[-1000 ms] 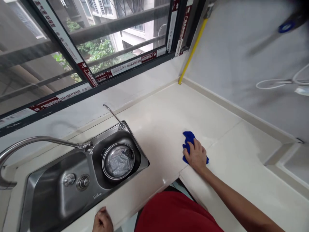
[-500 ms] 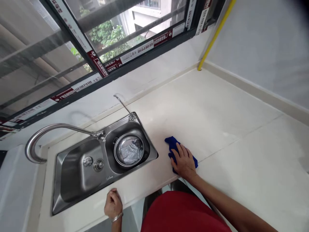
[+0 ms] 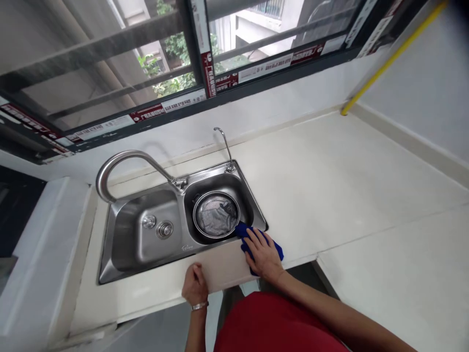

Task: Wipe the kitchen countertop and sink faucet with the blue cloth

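Observation:
My right hand (image 3: 264,255) lies flat with fingers spread on a blue cloth (image 3: 245,233), pressing it onto the cream countertop (image 3: 330,195) right at the front right corner of the steel sink (image 3: 146,244). The cloth's far end reaches the sink rim. My left hand (image 3: 195,287), with a bangle at the wrist, rests curled on the counter's front edge just below the sink, holding nothing that I can see. A round metal strainer basket (image 3: 216,215) sits in the sink's right bowl, close to the cloth.
A curved tap (image 3: 120,166) arches over the left bowl, and a thin second spout (image 3: 223,142) stands behind the right bowl. A window (image 3: 183,58) runs along the back. A yellow pipe (image 3: 388,61) rises in the far right corner. My red shirt (image 3: 274,322) fills the bottom.
My right hand has slid the blue cloth leftward across the counter to the sink's corner. The view has swung left, bringing the whole sink into sight. My left hand stays on the counter edge.

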The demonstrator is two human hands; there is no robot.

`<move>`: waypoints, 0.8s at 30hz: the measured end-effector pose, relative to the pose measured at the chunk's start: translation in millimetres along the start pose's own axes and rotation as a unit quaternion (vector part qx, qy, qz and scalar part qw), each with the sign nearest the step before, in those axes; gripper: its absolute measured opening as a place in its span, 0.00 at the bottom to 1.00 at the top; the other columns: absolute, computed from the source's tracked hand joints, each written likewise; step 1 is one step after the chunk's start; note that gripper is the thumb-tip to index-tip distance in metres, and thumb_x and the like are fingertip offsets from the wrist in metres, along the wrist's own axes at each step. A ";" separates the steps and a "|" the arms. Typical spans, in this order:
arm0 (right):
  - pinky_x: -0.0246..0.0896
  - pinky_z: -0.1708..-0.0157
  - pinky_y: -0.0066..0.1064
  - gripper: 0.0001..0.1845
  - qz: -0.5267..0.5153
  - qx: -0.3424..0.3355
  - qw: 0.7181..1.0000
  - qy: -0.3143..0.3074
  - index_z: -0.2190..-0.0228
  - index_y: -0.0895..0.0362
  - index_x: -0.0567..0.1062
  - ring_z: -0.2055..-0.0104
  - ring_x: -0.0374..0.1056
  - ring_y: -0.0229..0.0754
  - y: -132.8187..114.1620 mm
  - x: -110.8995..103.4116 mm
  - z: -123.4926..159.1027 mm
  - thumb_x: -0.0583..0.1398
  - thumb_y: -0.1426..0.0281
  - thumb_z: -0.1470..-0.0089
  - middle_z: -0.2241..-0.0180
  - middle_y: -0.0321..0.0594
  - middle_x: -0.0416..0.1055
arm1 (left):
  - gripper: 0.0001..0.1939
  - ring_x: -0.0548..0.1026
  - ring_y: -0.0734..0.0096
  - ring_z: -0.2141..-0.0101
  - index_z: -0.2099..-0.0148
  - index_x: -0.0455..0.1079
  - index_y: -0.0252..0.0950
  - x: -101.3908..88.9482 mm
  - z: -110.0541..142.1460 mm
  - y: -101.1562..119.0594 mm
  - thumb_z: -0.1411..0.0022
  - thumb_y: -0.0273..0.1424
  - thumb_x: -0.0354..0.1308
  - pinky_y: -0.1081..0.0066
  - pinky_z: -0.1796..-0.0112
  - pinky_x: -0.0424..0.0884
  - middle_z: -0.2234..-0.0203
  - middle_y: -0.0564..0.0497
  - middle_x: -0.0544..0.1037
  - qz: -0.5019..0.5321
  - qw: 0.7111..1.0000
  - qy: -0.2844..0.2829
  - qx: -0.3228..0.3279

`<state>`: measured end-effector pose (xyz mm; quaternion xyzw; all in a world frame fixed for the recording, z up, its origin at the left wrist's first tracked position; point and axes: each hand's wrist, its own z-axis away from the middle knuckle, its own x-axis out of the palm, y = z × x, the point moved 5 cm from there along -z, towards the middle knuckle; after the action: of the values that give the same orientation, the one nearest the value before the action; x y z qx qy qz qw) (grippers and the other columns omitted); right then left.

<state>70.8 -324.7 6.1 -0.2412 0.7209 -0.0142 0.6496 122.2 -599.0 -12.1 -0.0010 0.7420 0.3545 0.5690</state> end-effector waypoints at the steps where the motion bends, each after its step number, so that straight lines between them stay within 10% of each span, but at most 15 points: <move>1: 0.41 0.33 0.53 0.25 0.007 -0.007 1.000 0.000 0.43 0.58 0.71 0.30 0.48 0.58 -10.7 3.7 -2.4 0.56 0.64 0.40 0.32 0.50 0.56 | 0.22 0.77 0.69 0.68 0.60 0.77 0.38 -1.1 -0.2 0.7 0.31 0.41 0.43 0.72 0.68 0.64 0.64 0.47 0.82 0.015 1.000 -0.001 0.007; 8: 0.40 0.34 0.52 0.28 0.033 -0.085 0.995 -0.039 0.42 0.59 0.70 0.30 0.47 0.59 -92.6 34.2 -17.9 0.57 0.59 0.39 0.32 0.54 0.55 | 0.25 0.73 0.72 0.77 0.60 0.75 0.38 -35.7 -11.0 -18.4 0.31 0.47 0.41 0.72 0.71 0.68 0.75 0.52 0.78 0.174 0.976 -0.126 0.026; 17: 0.43 0.35 0.60 0.33 -0.017 -0.191 0.972 -0.134 0.37 0.62 0.63 0.30 0.44 0.65 -214.6 76.2 -51.4 0.54 0.57 0.38 0.30 0.58 0.49 | 0.26 0.74 0.70 0.75 0.55 0.75 0.38 -103.6 -73.5 -140.1 0.35 0.48 0.42 0.70 0.71 0.67 0.73 0.53 0.79 0.095 0.989 -0.004 -0.109; 24: 0.45 0.35 0.60 0.33 -0.050 -0.257 0.955 -0.142 0.35 0.60 0.58 0.29 0.41 0.63 -258.0 90.7 -60.2 0.53 0.58 0.36 0.29 0.54 0.44 | 0.23 0.77 0.65 0.69 0.52 0.76 0.38 -97.3 -82.4 -156.2 0.32 0.43 0.43 0.69 0.68 0.66 0.69 0.50 0.81 0.035 0.995 -0.015 -0.093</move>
<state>95.4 -603.4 17.3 -0.4358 0.5877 0.1734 0.6593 150.3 -798.6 -3.6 -0.0227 0.6970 0.4418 0.5643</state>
